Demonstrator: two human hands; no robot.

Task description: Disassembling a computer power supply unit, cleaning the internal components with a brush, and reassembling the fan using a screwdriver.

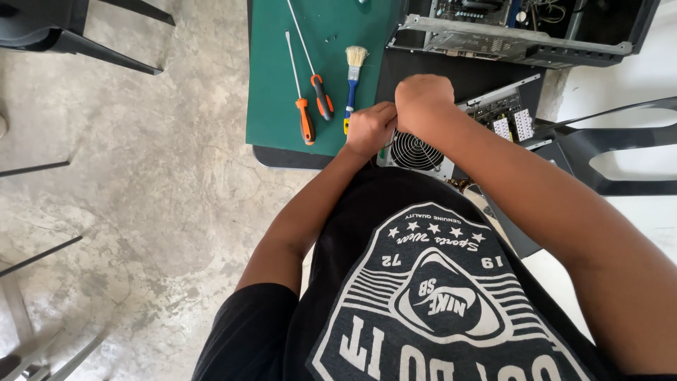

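Your left hand [370, 128] steadies the grey metal fan-grilled power supply box [416, 152]; your right hand [423, 99] is fisted above it, grip contents hidden.

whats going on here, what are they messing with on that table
A person is bent over a table with both hands on a computer power supply unit, its round fan grille facing up. The left hand grips its near-left corner, and the right hand, closed in a fist, sits over its top edge. What the fist holds is hidden. On the green mat beside it lie two orange-handled screwdrivers and a small blue-handled brush, untouched. An opened computer case sits behind.
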